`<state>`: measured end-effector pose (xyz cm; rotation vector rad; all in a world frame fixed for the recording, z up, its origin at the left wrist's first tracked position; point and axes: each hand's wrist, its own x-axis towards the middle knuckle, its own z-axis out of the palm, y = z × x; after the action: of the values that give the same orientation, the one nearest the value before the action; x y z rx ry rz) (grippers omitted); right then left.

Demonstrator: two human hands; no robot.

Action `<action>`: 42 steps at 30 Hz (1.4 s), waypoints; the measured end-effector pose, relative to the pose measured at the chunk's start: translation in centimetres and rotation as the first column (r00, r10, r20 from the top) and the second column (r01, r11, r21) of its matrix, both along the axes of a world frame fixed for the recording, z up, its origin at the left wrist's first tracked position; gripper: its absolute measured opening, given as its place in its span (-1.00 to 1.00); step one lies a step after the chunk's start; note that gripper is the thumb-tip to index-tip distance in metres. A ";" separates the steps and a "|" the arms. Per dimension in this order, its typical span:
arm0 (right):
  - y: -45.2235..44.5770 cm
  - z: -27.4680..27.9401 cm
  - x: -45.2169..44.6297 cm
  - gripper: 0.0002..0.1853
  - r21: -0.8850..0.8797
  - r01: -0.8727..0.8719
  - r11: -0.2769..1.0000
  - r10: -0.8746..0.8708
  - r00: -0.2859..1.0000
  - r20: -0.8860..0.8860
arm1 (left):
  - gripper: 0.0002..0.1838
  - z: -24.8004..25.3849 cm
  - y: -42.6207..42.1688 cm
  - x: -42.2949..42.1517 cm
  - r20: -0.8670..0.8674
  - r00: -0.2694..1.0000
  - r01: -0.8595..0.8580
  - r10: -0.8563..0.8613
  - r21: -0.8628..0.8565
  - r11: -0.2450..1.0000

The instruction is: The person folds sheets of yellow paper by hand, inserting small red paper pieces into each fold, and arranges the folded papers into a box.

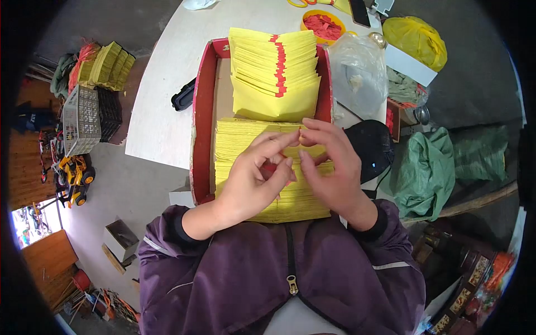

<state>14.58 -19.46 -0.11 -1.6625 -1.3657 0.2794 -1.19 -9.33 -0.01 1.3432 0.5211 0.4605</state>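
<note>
Both hands hover over a red-rimmed box (201,134). My left hand (257,173) is closed around small red pieces (270,167) that show between its fingers. Close beside it, my right hand (335,167) has its fingers curved, with thumb and index near the left fingertips; whether it pinches anything is too small to tell. Under the hands lies a dense stack of yellow paper (240,139). Farther back in the box, a fanned yellow bundle (251,72) carries a row of red strips (281,67) along its middle.
A yellow bowl of red pieces (322,27) stands behind the box. Right of the box are a clear plastic bag (357,72) and a black cap-like object (368,148). A black case (183,96) lies left. Green sacks (427,173) stand at the right.
</note>
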 end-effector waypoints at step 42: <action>10.0 0.0 6.6 -0.82 -0.593 -0.358 0.721 0.052 0.882 -0.469 | -0.84 -2.8 10.5 4.1 -0.449 0.891 0.294 -0.062 0.469 0.833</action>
<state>21.14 -9.46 -0.16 -1.8435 -1.1708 1.3342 2.90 1.14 -2.83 2.0332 0.6346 0.1477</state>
